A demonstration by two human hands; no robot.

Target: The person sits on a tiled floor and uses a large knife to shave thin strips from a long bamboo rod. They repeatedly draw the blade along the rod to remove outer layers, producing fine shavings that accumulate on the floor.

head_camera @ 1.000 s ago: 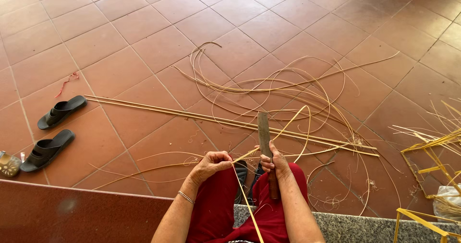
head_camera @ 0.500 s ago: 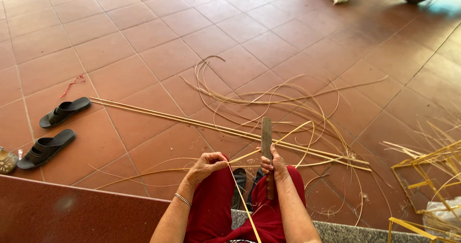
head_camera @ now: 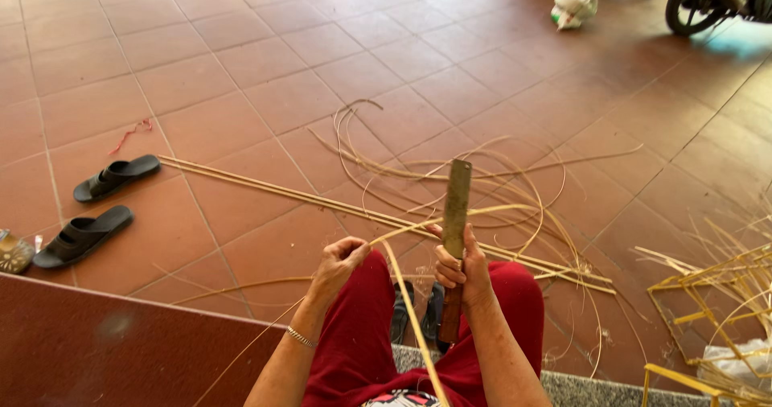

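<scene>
Bamboo strip (head_camera: 402,282), left hand (head_camera: 339,264), knife (head_camera: 454,214) (right hand (head_camera: 460,272))

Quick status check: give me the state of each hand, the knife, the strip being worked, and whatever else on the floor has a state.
Left hand: closed, pinching the bamboo strip.
Right hand: shut on the knife handle.
Knife: held upright, blade pointing away, against the strip.
Bamboo strip: held between both hands, bent.
Long canes: lying straight on the tiles.
Loose strips: curled in a tangle.
Black sandals: off, side by side.
</scene>
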